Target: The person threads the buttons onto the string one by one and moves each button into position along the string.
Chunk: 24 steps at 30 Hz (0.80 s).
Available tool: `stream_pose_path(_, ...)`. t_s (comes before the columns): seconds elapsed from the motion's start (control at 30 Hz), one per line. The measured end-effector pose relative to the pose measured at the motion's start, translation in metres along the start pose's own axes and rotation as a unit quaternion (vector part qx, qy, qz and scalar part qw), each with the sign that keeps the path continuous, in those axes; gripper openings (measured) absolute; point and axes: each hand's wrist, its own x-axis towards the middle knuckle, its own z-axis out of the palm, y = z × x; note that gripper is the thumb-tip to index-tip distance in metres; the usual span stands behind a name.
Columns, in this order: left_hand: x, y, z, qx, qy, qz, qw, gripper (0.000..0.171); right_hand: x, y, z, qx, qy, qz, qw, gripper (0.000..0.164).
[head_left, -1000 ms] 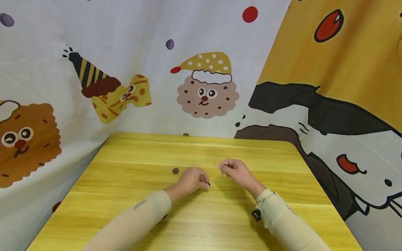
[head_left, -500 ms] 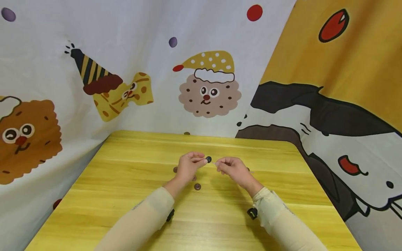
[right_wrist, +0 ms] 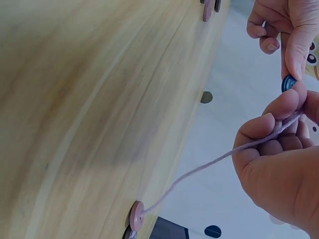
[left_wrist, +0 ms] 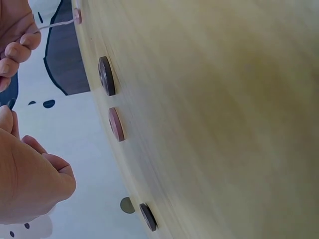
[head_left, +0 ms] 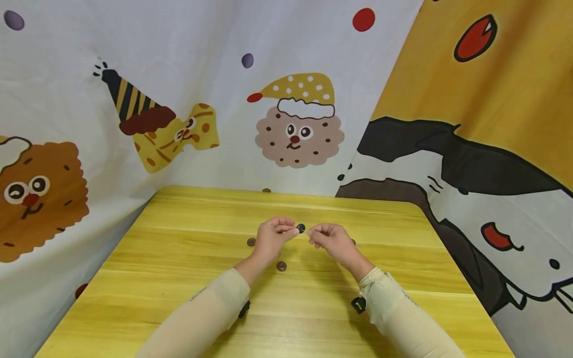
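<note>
My left hand (head_left: 270,237) pinches a small dark button (head_left: 301,228) by its edge between thumb and finger, above the table. Close to its right, my right hand (head_left: 333,241) pinches the end of a pale purple string (right_wrist: 199,167). In the right wrist view the fingertips of both hands meet around the dark button, which hides the string's tip. From the right hand the string runs down to a pink button (right_wrist: 136,216) at the table surface, with a darker button partly visible behind it.
Loose buttons lie on the wooden table (head_left: 179,298): a brown button (head_left: 281,266) near the middle and another brown button (head_left: 251,242) left of the left hand. The left wrist view also shows a pink button (left_wrist: 116,124). A patterned cloth (head_left: 201,49) hangs behind the table.
The left hand has risen from the table with the dark button and moved up beside the right hand. Over the last half second the button has shifted slightly right, toward the string end.
</note>
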Motion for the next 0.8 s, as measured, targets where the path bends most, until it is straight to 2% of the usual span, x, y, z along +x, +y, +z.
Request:
stream_pose_path(0.2, -0.0011, -0.0002, 0.0009, 0.005, -0.003, 0.011, 0.9999, 0.018, 0.0012, -0.0001, 0.0006, -0.005, 0.015, 0.011, 1.0, 0.025)
stream_pose_path(0.5, -0.0019, -0.0018, 0.0017, 0.053, -0.012, 0.04, 0.9977, 0.017, 0.0027, 0.0037, 0.0013, -0.012, 0.023, 0.021, 0.999, 0.025)
stream_pose_path(0.8, -0.0043, -0.0003, 0.0036, 0.085, -0.003, 0.06, 0.9946, 0.015, 0.0022, 0.004, 0.002, -0.014, 0.026, 0.031, 0.999, 0.024)
